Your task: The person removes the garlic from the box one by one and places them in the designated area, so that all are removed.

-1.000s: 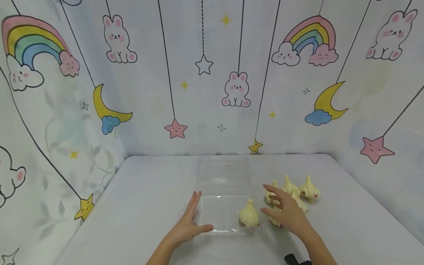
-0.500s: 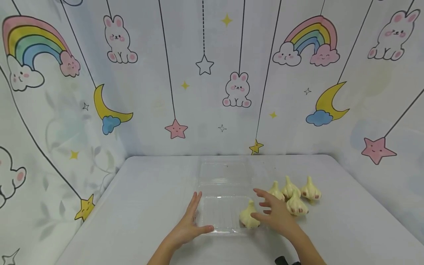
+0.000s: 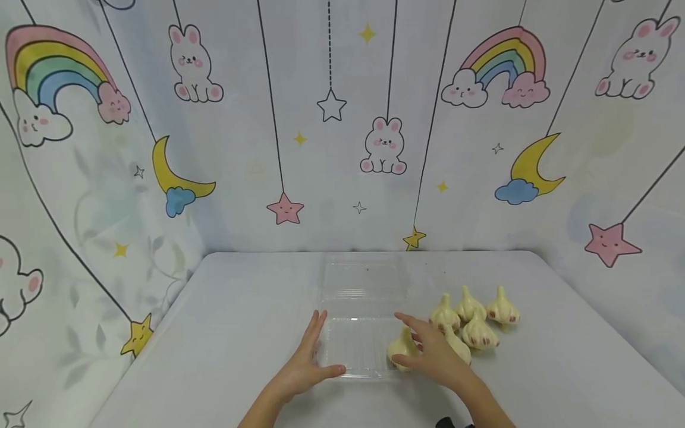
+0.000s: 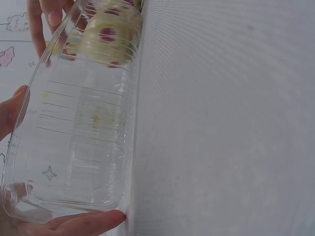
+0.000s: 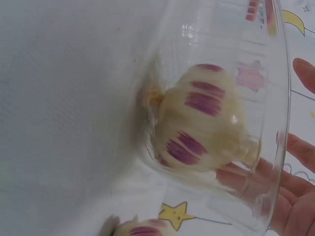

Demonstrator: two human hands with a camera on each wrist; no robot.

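A clear plastic clamshell box (image 3: 353, 351) lies unfolded, its lid (image 3: 364, 279) toward the back. One garlic bulb (image 3: 397, 348), cream with purple streaks, sits inside at the right end; in the right wrist view this garlic bulb (image 5: 202, 118) shows through the clear wall. My left hand (image 3: 305, 359) spans the box's left end, thumb at the near rim and fingers spread and straight. My right hand (image 3: 430, 353) reaches over the right rim, thumb and fingers apart around the upper part of the bulb, partly covering it.
Several loose garlic bulbs (image 3: 480, 333) stand grouped on the white tabletop (image 3: 241, 309) right of the box, one partly behind my right hand. A dark object (image 3: 446, 422) shows by the right forearm. A patterned cloth backdrop (image 3: 235, 148) rises behind the table.
My right hand has moved left, from over the loose garlic bulbs to the bulb in the box, uncovering loose bulbs behind it. My left hand has stayed at the box's left end.
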